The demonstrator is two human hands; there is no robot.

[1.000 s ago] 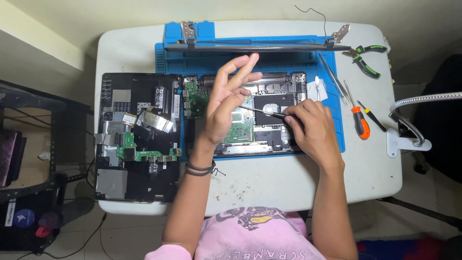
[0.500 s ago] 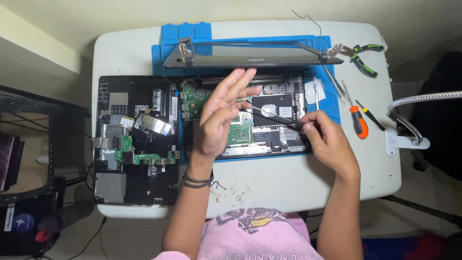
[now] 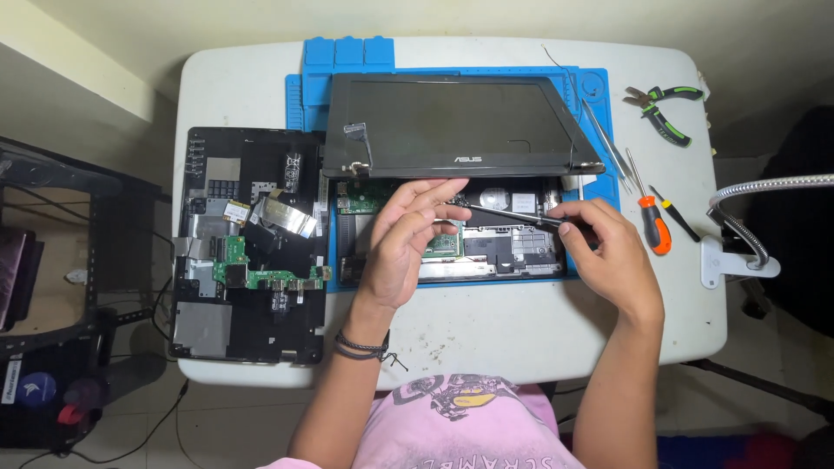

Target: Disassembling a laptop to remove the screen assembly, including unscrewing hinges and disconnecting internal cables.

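A dismantled black laptop base (image 3: pixel 499 247) lies on a blue work mat (image 3: pixel 304 95), its screen lid (image 3: pixel 456 122) tilted back behind it. My left hand (image 3: pixel 404 243) hovers over the base's left half with loosely spread fingers, fingertips near the green circuit board (image 3: pixel 365 200). My right hand (image 3: pixel 608 247) grips a slim dark tool (image 3: pixel 512 213) whose tip points left into the base, close to my left fingertips.
A black bottom cover (image 3: pixel 248 243) with a green board and ribbon cable lies at the left. Green-handled pliers (image 3: pixel 665 108), tweezers (image 3: pixel 608 148) and an orange screwdriver (image 3: pixel 651 221) lie at the right. A gooseneck lamp clamp (image 3: pixel 738 252) sits on the white table's (image 3: pixel 486 326) right edge.
The view has tilted, so the screen lid now shows its full face. My left hand has lowered and curled nearer the board. My right hand stays on the slim tool.
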